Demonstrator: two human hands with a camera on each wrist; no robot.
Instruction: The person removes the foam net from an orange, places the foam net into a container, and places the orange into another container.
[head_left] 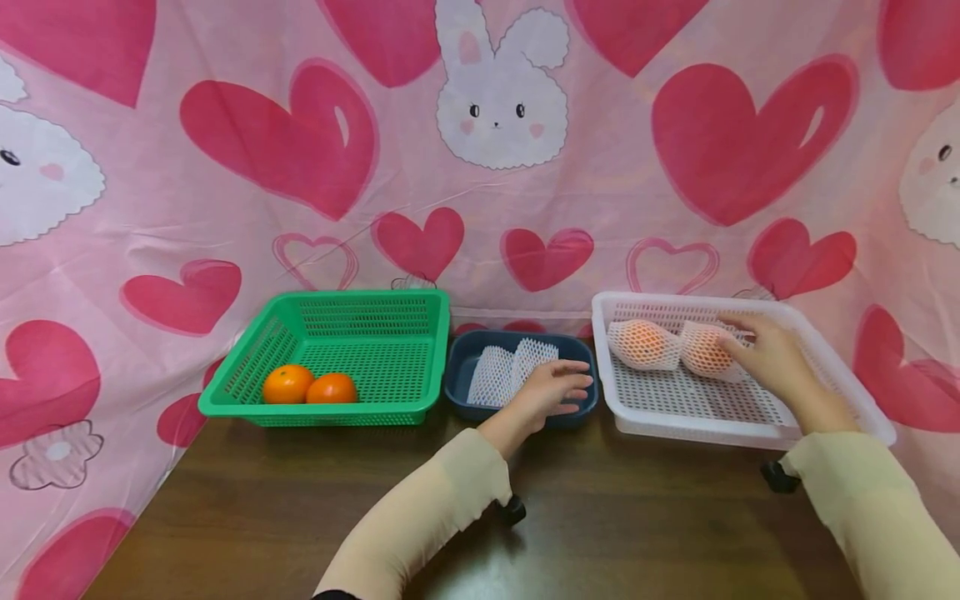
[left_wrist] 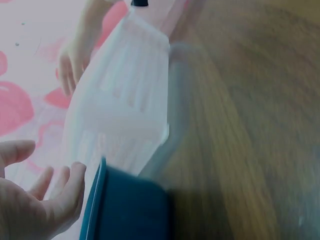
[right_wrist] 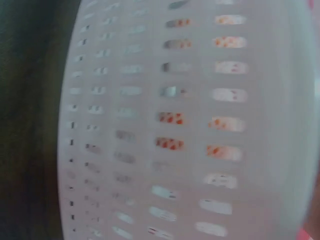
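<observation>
- Two netted oranges (head_left: 643, 345) lie side by side in the white basket (head_left: 686, 427); the right hand (head_left: 780, 362) is at the right-hand one, thumb and fingertips apart, though whether they pinch it I cannot tell.
- A sideways nudge could roll that orange into its neighbour, both being round and close.
- The left hand (head_left: 551, 393) is loosely spread over the blue tub (head_left: 472, 410), holding nothing; a low sweep might drag out the foam nets (head_left: 492, 377).
- Bumping the green basket (head_left: 390, 367) could set its bare oranges (head_left: 288, 385) rolling.
</observation>
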